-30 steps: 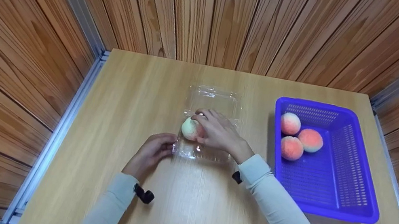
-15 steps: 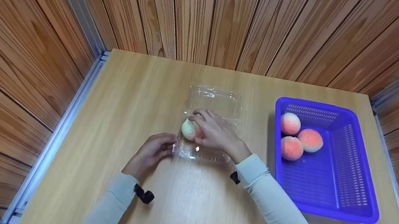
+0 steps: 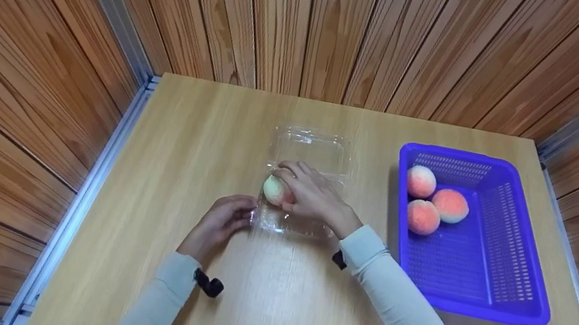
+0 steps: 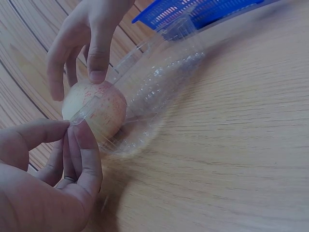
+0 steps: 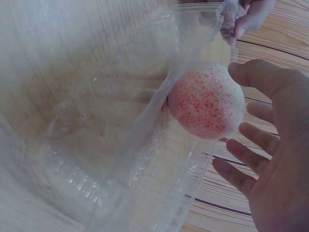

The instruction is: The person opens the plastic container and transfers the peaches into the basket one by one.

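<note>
An open clear plastic clamshell box (image 3: 278,226) lies on the table, its lid (image 3: 310,151) laid back away from me. One pale, red-speckled peach (image 3: 274,190) sits in the near half, at the left side. My left hand (image 3: 222,221) pinches the box's left rim between thumb and fingers, plain in the left wrist view. Over the peach is my right hand (image 3: 312,193). Its thumb tip meets or nearly meets the peach in the right wrist view, while the other fingers (image 5: 246,157) spread loosely, apart from the fruit.
A blue perforated plastic basket (image 3: 469,277) stands on the right of the table, with three peaches (image 3: 450,206) gathered toward its far left corner. Wood-patterned walls (image 3: 337,28) rise at the back and both sides.
My right hand has shifted very slightly left and toward me over the peach. The left hand stays on the box rim, and the peach keeps its place.
</note>
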Tool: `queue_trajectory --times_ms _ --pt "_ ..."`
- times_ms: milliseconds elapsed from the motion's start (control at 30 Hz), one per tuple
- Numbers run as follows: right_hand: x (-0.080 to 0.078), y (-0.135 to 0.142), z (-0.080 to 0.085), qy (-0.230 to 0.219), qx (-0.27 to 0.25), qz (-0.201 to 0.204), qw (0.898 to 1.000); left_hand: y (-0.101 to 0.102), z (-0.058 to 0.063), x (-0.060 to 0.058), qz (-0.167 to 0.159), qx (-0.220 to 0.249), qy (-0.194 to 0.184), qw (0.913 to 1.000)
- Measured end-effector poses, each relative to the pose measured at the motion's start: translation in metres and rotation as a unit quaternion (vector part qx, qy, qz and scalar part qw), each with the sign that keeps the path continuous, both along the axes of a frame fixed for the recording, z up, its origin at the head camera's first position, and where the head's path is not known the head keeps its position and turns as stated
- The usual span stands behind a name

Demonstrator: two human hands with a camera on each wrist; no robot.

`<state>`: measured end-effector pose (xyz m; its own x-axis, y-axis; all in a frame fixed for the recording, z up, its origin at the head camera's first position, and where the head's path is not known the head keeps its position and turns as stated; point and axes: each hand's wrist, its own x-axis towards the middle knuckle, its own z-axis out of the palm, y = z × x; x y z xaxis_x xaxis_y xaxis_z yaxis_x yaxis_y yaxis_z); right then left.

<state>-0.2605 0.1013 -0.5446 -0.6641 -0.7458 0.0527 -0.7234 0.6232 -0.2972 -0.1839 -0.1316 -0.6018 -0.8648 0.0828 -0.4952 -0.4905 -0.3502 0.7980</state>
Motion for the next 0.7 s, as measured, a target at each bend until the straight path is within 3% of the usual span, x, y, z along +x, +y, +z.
queue_trajectory --times_ms 433,700 --pt "0.0003 -0.0040 -0.0042 0.024 0.017 0.030 0.999 -0.0003 -0.0012 -0.0007 -0.001 0.007 0.003 1.0000" --pt "0.0022 -0.0053 -0.0056 0.011 0.026 0.031 0.999 -0.0005 -0.0007 -0.0001 -0.005 0.009 0.005 0.9999"
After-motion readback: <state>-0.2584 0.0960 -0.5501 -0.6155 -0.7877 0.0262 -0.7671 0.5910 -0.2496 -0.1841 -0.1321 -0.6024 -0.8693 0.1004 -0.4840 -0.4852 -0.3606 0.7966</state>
